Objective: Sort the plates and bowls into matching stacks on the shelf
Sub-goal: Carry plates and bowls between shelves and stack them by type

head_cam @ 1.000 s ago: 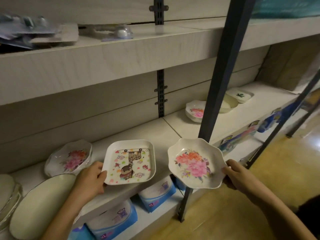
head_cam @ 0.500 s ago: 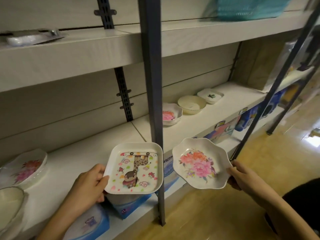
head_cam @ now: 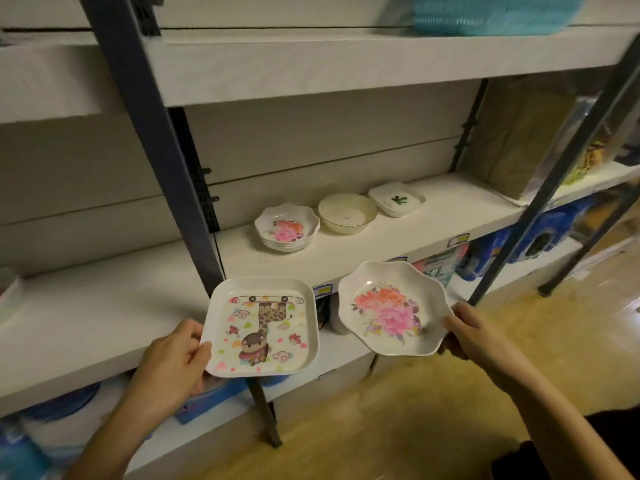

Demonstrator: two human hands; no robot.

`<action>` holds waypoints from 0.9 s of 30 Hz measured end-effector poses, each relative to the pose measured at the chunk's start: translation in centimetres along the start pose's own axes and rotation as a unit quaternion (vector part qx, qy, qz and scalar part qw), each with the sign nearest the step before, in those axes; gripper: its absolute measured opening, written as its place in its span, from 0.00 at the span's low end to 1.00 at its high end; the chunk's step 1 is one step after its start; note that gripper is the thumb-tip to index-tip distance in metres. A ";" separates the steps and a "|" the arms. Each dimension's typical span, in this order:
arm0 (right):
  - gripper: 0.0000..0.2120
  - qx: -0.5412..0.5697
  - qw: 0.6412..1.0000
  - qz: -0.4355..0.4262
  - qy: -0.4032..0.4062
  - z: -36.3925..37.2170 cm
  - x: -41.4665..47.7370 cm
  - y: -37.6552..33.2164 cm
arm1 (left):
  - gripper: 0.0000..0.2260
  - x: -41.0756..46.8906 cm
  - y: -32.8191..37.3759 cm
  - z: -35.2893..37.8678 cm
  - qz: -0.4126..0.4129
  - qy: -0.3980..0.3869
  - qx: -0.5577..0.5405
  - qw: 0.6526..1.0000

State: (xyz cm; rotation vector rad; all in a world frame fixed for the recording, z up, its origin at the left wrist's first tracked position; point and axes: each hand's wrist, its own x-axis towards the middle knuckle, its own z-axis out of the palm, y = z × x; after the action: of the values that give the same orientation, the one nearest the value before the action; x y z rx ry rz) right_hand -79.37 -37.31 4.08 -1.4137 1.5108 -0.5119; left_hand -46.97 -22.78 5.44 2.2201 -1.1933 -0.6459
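Note:
My left hand (head_cam: 173, 362) grips the left edge of a square white plate (head_cam: 261, 329) printed with a cartoon giraffe. A scalloped plate (head_cam: 393, 308) with pink and orange flowers is held by its right rim in my right hand (head_cam: 465, 334). Both plates hover in front of the middle shelf (head_cam: 346, 251). On that shelf stands a stack of matching flowered plates (head_cam: 286, 226), then a plain cream bowl (head_cam: 347, 213), then a small square white plate with a green leaf (head_cam: 396, 199).
A dark metal upright (head_cam: 166, 161) rises just behind the giraffe plate, and another upright (head_cam: 554, 188) slants at the right. Blue packages (head_cam: 540, 244) fill the lower shelf. A turquoise basket (head_cam: 485, 12) sits on the top shelf. Wooden floor lies below.
The view has swung right along the shelf, so the sorted stacks are now closer and more central. Both hands carried their plates along, still held the same way.

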 end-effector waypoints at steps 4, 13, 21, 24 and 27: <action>0.08 0.008 1.000 -0.017 -0.009 -2.0 2.6 -0.3 | 0.06 1.0 2.3 1.9 -0.013 0.005 0.000 1.000; 0.08 -0.004 0.998 -0.060 -0.033 -4.1 12.0 -3.2 | 0.05 5.4 6.7 4.7 -0.076 0.043 -0.030 0.996; 0.08 -0.037 0.989 -0.112 -0.094 -2.7 22.1 -8.2 | 0.04 8.4 7.4 6.6 -0.099 0.129 -0.021 0.986; 0.07 -0.041 0.983 -0.143 -0.109 -1.1 25.1 -9.9 | 0.03 8.8 7.4 7.0 -0.113 0.168 -0.017 0.979; 0.08 -0.054 0.975 -0.170 -0.131 1.1 28.5 -11.3 | 0.06 8.7 7.6 7.4 -0.133 0.199 -0.007 0.971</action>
State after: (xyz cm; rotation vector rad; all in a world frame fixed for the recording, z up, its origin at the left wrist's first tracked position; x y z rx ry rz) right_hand -68.51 -66.00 2.72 -1.7652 1.1041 -0.4325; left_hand -51.85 -35.46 3.50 2.3721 -0.6965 -0.2808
